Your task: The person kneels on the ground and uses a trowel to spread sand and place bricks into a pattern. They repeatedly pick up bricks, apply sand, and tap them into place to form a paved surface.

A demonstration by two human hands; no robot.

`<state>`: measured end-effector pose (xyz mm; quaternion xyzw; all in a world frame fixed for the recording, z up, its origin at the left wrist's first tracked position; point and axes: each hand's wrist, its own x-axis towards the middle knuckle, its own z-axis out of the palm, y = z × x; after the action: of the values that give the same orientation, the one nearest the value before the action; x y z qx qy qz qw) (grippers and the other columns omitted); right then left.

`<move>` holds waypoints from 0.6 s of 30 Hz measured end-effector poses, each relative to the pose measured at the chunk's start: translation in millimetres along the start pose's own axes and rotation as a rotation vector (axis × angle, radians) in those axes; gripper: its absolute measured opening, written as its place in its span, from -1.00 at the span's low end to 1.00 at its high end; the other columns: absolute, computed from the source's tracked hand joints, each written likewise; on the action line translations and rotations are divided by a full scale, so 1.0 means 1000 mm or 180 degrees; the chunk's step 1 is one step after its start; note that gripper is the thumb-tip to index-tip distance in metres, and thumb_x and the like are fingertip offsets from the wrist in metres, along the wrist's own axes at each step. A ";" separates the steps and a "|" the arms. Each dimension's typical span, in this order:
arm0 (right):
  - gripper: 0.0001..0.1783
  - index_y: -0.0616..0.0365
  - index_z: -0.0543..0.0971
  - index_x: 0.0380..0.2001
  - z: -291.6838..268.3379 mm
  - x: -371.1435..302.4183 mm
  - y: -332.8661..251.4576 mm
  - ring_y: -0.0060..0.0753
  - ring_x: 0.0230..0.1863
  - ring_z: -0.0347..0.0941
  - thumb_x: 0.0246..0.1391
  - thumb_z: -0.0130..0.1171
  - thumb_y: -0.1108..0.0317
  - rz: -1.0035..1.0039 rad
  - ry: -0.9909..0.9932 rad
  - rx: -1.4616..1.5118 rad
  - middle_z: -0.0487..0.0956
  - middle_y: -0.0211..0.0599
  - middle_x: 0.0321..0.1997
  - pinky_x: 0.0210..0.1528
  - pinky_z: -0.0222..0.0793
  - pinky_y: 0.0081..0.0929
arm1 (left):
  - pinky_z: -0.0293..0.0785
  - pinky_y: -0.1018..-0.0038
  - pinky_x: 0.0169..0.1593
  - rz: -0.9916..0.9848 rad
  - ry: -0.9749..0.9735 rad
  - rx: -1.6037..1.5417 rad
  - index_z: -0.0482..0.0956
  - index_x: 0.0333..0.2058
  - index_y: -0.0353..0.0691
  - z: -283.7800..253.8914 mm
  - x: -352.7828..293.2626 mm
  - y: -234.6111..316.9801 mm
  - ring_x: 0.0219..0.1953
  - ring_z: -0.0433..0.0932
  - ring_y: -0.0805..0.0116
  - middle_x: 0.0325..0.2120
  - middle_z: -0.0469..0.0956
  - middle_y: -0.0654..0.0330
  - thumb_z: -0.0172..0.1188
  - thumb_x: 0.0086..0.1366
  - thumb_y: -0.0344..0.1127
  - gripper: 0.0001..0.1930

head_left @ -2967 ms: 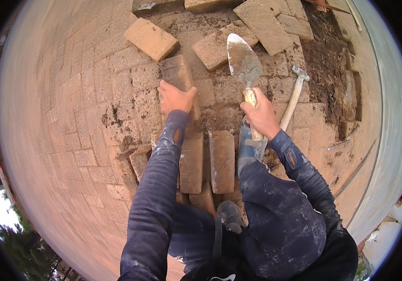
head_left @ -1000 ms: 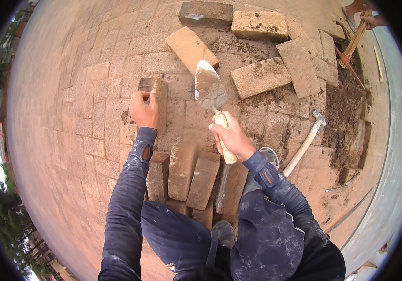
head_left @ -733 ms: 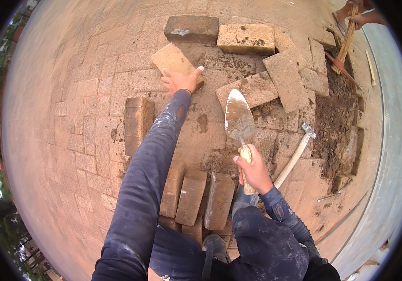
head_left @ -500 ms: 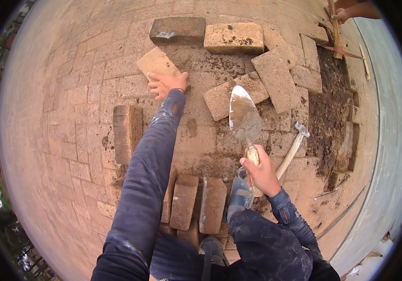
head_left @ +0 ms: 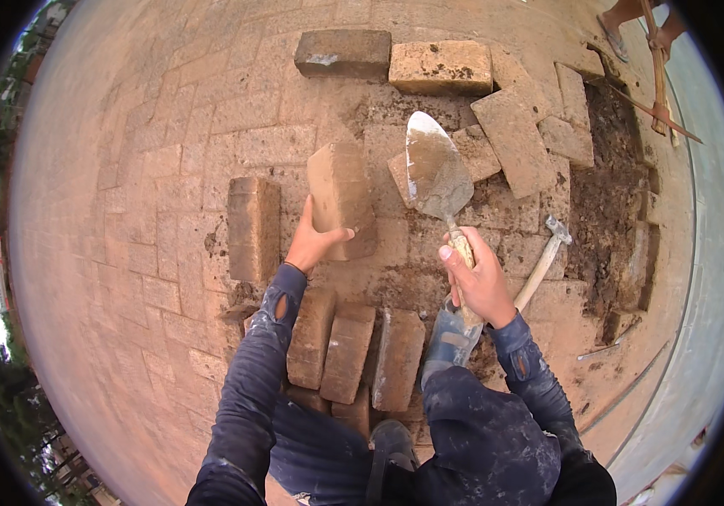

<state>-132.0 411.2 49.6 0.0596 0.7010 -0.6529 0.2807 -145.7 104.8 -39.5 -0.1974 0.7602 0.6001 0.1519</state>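
Head view: from where I'm standing, the left hand (head_left: 307,244) is grasping a pale brick (head_left: 337,181) just left of centre, its fingers lying along the left side and its thumb crossing the near end; I cannot tell whether the brick is touching the paving (head_left: 138,244). The right hand (head_left: 482,282) is clenching the handle of a trowel (head_left: 440,173), whose blade is pointing toward the top of the frame. Holding a brick one-handed is probably calling for a grip nearer its middle, so the far end isn't dipping. Angling the blade away from the left wrist seems wise.
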 end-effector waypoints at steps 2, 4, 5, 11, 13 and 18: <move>-0.48 0.27 0.37 0.08 0.000 0.000 -0.001 -0.62 -0.75 0.32 0.32 0.11 0.04 -0.0016 0.0028 -0.0066 0.45 -0.38 -0.54 -0.70 0.24 -0.54 | 0.25 0.30 0.32 0.0075 0.0033 0.0461 -0.02 0.40 -0.45 -0.018 -0.004 -0.006 0.32 0.30 0.11 0.31 0.23 -0.19 0.54 -0.03 -0.12 0.16; -0.51 0.24 0.39 0.05 -0.004 0.004 0.000 -0.56 -0.67 0.38 0.29 0.14 0.06 -0.0248 -0.0009 -0.0559 0.45 -0.35 -0.53 -0.58 0.31 -0.47 | 0.27 0.29 0.32 0.0138 0.0077 0.0835 0.10 0.37 -0.44 -0.032 -0.003 -0.012 0.32 0.30 0.13 0.31 0.26 -0.16 0.53 0.00 -0.13 0.07; -0.52 0.23 0.40 0.05 -0.008 0.010 0.000 -0.49 -0.65 0.40 0.28 0.16 0.07 -0.0400 0.0003 -0.0822 0.46 -0.32 -0.53 -0.54 0.34 -0.41 | 0.29 0.31 0.30 0.0210 0.0104 0.0570 0.25 0.32 -0.41 -0.031 -0.006 -0.013 0.27 0.38 0.16 0.25 0.37 -0.11 0.46 0.12 -0.21 -0.15; -0.57 0.11 0.53 -0.09 0.004 0.079 -0.030 0.19 -0.36 0.56 0.23 0.08 -0.02 -0.1481 -0.0049 -0.3254 0.61 0.05 -0.39 -0.27 0.42 0.04 | 0.42 0.39 0.17 0.0283 0.0793 0.0191 0.45 0.17 -0.45 -0.052 -0.027 -0.049 0.10 0.57 0.24 0.07 0.57 -0.11 0.30 0.26 -0.24 -0.43; -0.56 0.10 0.58 -0.17 0.032 0.096 -0.068 0.16 -0.30 0.59 0.23 0.05 -0.07 -0.1322 -0.0296 -0.3998 0.63 0.06 -0.38 -0.24 0.45 0.03 | 0.45 0.40 0.14 0.0499 0.1158 0.0569 0.50 0.13 -0.40 -0.055 -0.030 -0.059 0.07 0.61 0.20 0.00 0.60 -0.13 0.29 0.26 -0.20 -0.47; -0.51 0.09 0.63 -0.22 0.073 0.174 -0.088 0.12 -0.27 0.60 0.26 -0.02 -0.11 -0.1994 -0.0169 -0.4512 0.65 0.02 -0.39 -0.20 0.50 0.01 | 0.47 0.37 0.10 0.0300 0.1530 0.0884 0.64 0.00 -0.27 -0.023 -0.037 -0.041 0.04 0.62 0.15 -0.07 0.65 -0.09 0.33 0.21 -0.17 -0.57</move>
<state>-294.5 280.3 46.0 -0.3510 0.9285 -0.0986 0.0708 -93.8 78.3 -51.8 -0.2758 0.8577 0.4326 -0.0353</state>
